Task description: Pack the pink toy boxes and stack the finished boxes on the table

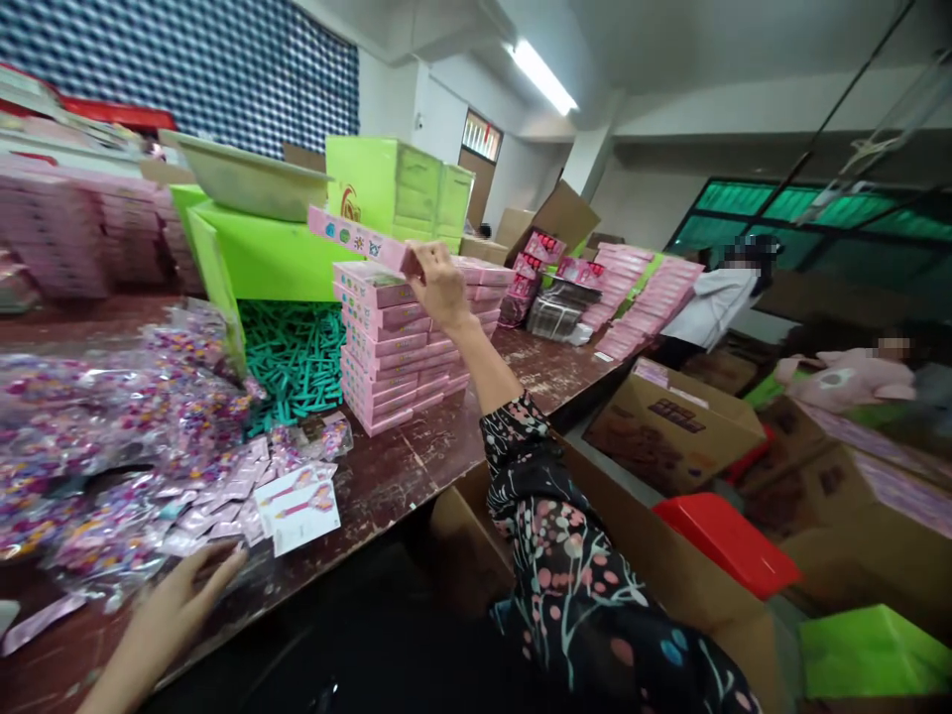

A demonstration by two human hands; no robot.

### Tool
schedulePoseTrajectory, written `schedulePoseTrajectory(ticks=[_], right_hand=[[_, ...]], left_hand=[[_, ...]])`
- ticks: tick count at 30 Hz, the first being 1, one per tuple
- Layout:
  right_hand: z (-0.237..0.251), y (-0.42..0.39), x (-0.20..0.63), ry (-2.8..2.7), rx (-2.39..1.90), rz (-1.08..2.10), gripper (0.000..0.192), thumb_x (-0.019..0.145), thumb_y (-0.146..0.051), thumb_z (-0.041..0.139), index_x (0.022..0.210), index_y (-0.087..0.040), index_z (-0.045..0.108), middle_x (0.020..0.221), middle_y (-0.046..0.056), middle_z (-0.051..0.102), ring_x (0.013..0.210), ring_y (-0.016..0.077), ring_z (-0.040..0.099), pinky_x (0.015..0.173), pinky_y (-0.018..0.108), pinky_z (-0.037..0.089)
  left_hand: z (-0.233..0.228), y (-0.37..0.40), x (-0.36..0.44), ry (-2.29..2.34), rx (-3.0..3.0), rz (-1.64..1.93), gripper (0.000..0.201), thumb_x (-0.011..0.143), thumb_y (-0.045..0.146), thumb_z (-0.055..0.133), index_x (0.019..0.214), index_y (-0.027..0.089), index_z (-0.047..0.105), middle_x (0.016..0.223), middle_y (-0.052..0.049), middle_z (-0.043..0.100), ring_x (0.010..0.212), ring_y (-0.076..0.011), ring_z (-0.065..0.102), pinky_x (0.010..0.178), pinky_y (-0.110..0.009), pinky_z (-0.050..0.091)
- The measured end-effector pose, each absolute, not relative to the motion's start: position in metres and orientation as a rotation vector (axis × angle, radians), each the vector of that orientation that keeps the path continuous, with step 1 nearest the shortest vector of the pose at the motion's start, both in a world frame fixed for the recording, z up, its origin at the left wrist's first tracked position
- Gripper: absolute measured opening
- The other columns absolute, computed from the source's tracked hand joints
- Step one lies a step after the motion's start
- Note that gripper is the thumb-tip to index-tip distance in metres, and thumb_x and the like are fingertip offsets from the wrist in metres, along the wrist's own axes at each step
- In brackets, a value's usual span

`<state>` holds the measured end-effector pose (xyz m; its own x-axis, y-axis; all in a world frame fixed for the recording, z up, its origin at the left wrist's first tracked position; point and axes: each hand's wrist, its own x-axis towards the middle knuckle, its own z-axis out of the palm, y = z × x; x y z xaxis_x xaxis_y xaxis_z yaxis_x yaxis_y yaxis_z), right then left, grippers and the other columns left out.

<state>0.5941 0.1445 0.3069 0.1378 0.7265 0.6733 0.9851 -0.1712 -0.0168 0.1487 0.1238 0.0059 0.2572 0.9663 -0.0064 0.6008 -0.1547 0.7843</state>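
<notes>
My right hand (440, 286) grips one end of a flat pink box (357, 238), its arm stretched forward. That box is tilted above a stack of similar pink boxes (383, 347); its side carries small coloured pictures. Low on the left, my left hand (182, 600) is open over the table edge, with its fingers stretched out and nothing in them. Closest to its fingertips are small pink sachets (223, 496) and a white printed card (297, 506) showing two pink wand-like shapes. Clear bags of colourful pieces (111, 426) lie beyond the left hand.
A green box (260, 253) holds teal sticks (294, 362), and a pale basin (245, 177) rests on it. More pink boxes (621, 297) line the table's far end. An open carton (472, 535) is below my right arm; a red bin (729, 540) is farther right. People are behind.
</notes>
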Motion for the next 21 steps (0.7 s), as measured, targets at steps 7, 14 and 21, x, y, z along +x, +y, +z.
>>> schedulePoseTrajectory(ticks=[7, 14, 21], right_hand=[[0.301, 0.179, 0.585, -1.732, -2.159, -0.740, 0.075, 0.116, 0.005, 0.031, 0.184, -0.010, 0.060, 0.177, 0.031, 0.063, 0.149, 0.0355, 0.075, 0.121, 0.048, 0.065], [0.293, 0.176, 0.584, -1.677, -2.115, -0.623, 0.086, 0.110, 0.004, 0.038, 0.194, -0.011, 0.049, 0.189, 0.030, 0.056, 0.150, 0.0380, 0.077, 0.129, 0.057, 0.065], [0.301, 0.151, 0.683, -1.073, -1.797, -0.676, 0.070, 0.132, -0.040, 0.023, 0.179, -0.011, 0.065, 0.180, 0.018, 0.070, 0.163, 0.0223, 0.069, 0.134, 0.041, 0.058]], left_hand=[[-0.020, 0.114, 0.163, 1.421, 1.782, 0.720, 0.056, 0.066, 0.082, 0.073, 0.091, 0.033, 0.081, 0.112, -0.020, 0.095, 0.115, -0.0596, 0.091, 0.104, -0.065, 0.077], [-0.031, 0.107, 0.152, 1.390, 1.838, 0.730, 0.054, 0.074, 0.083, 0.080, 0.098, 0.034, 0.085, 0.117, -0.014, 0.096, 0.116, -0.0544, 0.092, 0.106, -0.061, 0.075], [-0.004, 0.169, 0.153, 1.324, 1.869, 0.813, 0.086, 0.098, 0.099, 0.059, 0.131, 0.027, 0.093, 0.148, -0.016, 0.091, 0.134, -0.0535, 0.088, 0.129, -0.072, 0.067]])
